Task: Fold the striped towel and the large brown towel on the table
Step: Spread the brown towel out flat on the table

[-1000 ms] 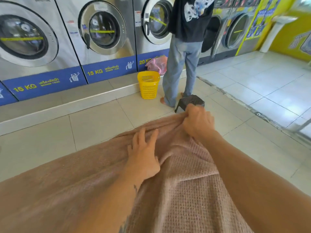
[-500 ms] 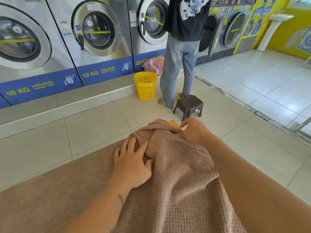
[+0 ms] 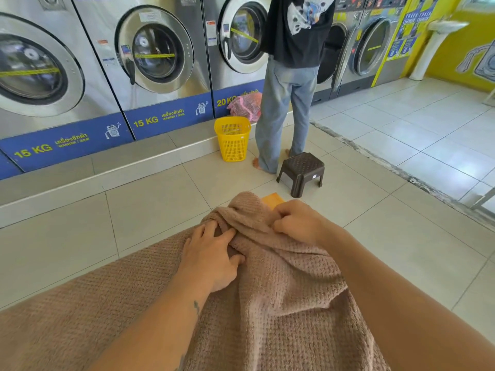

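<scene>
The right hand (image 3: 297,223), clenched on the far edge of the large brown towel (image 3: 281,303), has drawn that edge back from the dark stool (image 3: 301,170) toward the person. This bares an orange corner of the worktop (image 3: 272,200) on the stool's near side. The left hand (image 3: 211,253) lies flat with fingers spread, pinning the bunched cloth. The first fold looks under way; no striped towel shows.
</scene>
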The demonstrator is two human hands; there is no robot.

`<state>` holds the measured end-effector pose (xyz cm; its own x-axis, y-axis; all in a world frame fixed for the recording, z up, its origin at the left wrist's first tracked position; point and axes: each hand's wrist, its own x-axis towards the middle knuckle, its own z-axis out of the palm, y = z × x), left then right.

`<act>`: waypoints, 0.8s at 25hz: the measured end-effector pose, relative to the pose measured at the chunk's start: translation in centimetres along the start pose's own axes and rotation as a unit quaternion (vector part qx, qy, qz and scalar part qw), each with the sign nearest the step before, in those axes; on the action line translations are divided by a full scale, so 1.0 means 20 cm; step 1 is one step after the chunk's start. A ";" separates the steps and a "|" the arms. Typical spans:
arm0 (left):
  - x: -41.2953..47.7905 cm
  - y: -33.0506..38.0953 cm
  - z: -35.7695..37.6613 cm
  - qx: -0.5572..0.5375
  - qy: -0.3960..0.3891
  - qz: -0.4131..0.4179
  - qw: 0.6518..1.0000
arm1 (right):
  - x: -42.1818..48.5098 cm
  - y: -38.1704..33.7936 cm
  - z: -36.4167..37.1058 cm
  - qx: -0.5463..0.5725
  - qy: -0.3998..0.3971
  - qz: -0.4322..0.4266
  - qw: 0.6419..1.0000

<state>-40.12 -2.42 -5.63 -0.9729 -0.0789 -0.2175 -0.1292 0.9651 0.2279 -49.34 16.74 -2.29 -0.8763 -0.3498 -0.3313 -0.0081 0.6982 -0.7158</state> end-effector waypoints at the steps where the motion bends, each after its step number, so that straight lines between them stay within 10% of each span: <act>1: -0.01 0.00 0.01 0.000 -0.002 -0.001 1.000 | 0.02 0.01 -0.03 -0.023 0.066 -0.009 0.998; 10: 0.02 0.02 -0.02 0.009 -0.036 -0.024 0.999 | 0.28 -0.08 -0.27 -0.284 0.341 0.034 0.895; 20: 0.04 0.02 -0.03 0.022 -0.064 -0.025 0.997 | 0.20 0.08 0.06 -0.248 0.099 0.081 0.960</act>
<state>-41.12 -2.30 -5.15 -0.9324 -0.0975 -0.3481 -0.1657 0.9711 0.1716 -52.28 15.76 -5.53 -0.9592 -0.1207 -0.2555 -0.0501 0.9624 -0.2668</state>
